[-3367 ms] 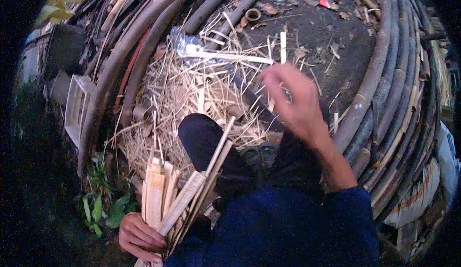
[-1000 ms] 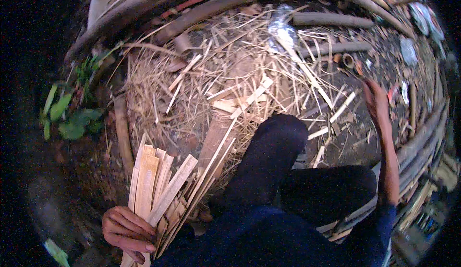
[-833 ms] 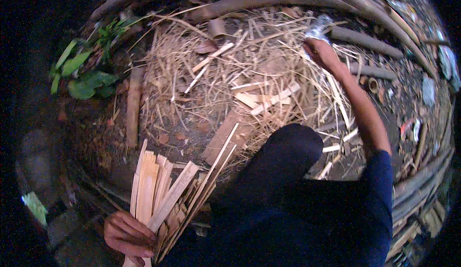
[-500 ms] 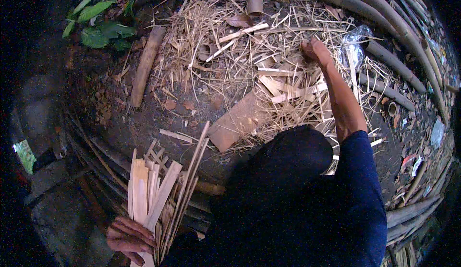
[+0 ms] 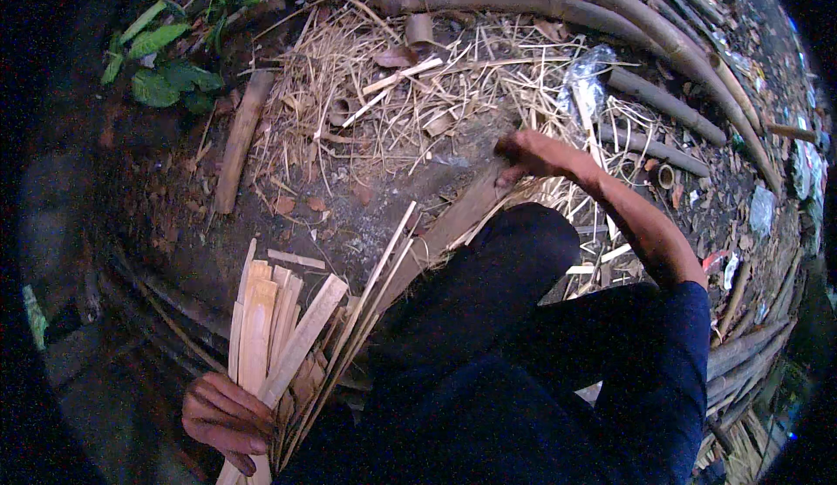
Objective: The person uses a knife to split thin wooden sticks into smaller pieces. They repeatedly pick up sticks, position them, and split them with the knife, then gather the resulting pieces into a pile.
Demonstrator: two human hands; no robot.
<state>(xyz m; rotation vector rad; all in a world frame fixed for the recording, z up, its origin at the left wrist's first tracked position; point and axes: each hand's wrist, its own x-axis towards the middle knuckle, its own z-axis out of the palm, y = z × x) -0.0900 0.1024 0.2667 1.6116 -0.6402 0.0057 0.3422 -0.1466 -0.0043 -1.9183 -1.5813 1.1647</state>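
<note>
At the lower left, my left hand (image 5: pixel 228 420) is closed around a bundle of pale split bamboo strips (image 5: pixel 257 315), which stand up and fan out above my fingers. Longer thin bamboo sticks (image 5: pixel 370 302) rise beside the bundle. My right arm reaches forward, and my right hand (image 5: pixel 536 155) grips the far end of a flat brown wooden board (image 5: pixel 466 215). The board slants from that hand toward my knee and looks tilted; my dark-clothed leg hides part of it. Bamboo shavings (image 5: pixel 549 193) lie just on the near side of the board by my right wrist.
Loose shavings (image 5: pixel 296 105) litter the far ground, with short bamboo pieces (image 5: pixel 418 29) among them. A bamboo section (image 5: pixel 242 140) lies at the left near green leaves (image 5: pixel 166 84). Clear plastic (image 5: pixel 586 79) and bamboo poles (image 5: pixel 667 105) are at the right.
My right hand has come nearer and taken hold of the board's end. The board has tilted, and the strips and shavings on it have gone from its top. My left hand keeps the bundle.
</note>
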